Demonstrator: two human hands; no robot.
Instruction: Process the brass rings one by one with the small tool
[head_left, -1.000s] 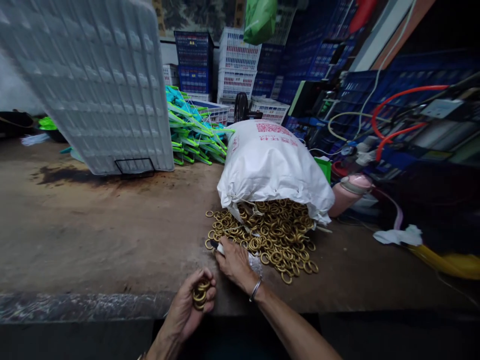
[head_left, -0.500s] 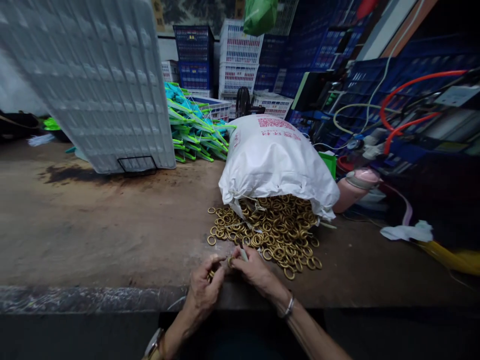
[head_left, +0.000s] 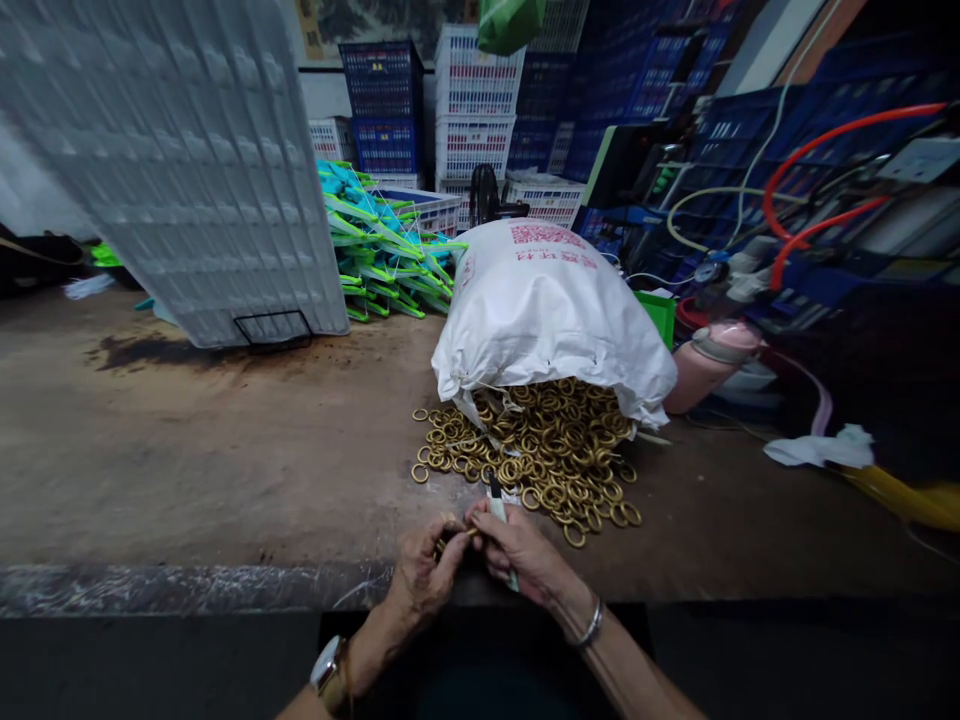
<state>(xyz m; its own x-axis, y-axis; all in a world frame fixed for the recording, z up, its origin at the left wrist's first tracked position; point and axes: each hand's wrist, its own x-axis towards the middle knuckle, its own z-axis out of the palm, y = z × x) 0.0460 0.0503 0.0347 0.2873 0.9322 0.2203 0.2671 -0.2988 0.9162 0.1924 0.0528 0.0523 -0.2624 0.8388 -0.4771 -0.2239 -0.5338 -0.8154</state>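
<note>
Directly beyond the hands, a white sack (head_left: 551,310) with red print lies on its side on the worn brown bench (head_left: 187,450). Its open mouth faces the person, and a heap of brass rings (head_left: 547,455) spills from it onto the wood, with the nearest rings just beyond the fingertips. To the left a large white ribbed tray (head_left: 187,170) leans upright over a dark stain, and beside it sits a stack of green and teal plastic pieces (head_left: 382,255). Blue and white crates (head_left: 472,110) are piled along the back. Right of the sack a pink bottle (head_left: 709,365) lies tipped against it, with red hoses (head_left: 825,170) looping above and a crumpled white cloth (head_left: 821,448) near the bench edge. Nothing stands between the hands and the heap. At the near edge the left hand (head_left: 424,580), a watch (head_left: 330,672) on its wrist, is curled closed, and a few brass rings show inside the fist. Its thumb and forefinger meet the right hand's fingertips over what looks like a single ring. The right hand (head_left: 521,555), with a bracelet (head_left: 590,625) at the wrist, is likewise closed, gripping a slim tool (head_left: 497,502) whose dark tip points toward the heap.
</note>
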